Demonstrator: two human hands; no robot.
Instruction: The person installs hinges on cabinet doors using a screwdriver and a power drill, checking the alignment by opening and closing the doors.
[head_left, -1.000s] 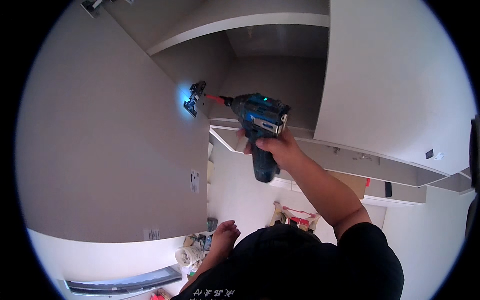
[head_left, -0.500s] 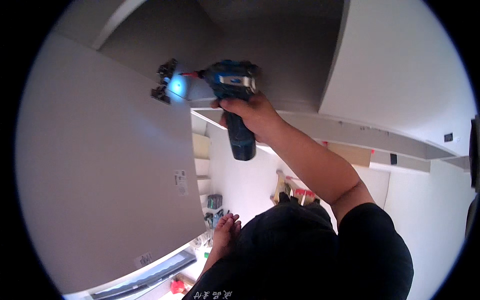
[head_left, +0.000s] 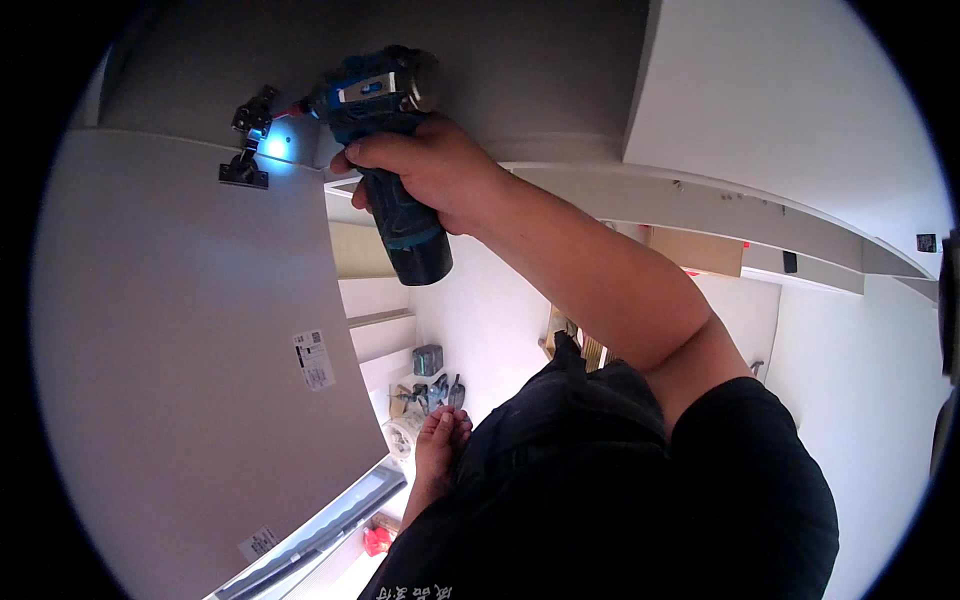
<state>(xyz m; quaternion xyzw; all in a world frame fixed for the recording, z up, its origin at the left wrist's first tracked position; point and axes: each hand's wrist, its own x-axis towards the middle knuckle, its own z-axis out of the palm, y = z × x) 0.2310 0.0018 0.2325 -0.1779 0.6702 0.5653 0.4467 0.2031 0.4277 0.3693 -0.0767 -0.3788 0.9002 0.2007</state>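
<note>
My right hand (head_left: 430, 170) is raised and wrapped around the grip of a blue-green cordless drill (head_left: 385, 100). The drill's bit points left at a dark metal hinge (head_left: 248, 150), and its work light makes a bright spot there. The hinge sits at the upper edge of a large grey cabinet door (head_left: 180, 380) that fills the left side. Behind the drill is the grey inside of the cabinet (head_left: 540, 70). My left hand is out of the picture.
A white label (head_left: 313, 360) is stuck on the door. Far below, my bare foot (head_left: 440, 445) stands near small tools and a tape roll (head_left: 425, 385) on the white floor, with a red item (head_left: 378, 540) beside it. A white cabinet panel (head_left: 780, 110) lies to the right.
The drill, my hand and the hinge have shifted left and up in the picture and look closer. The bit stays at the hinge, and the grip has not changed.
</note>
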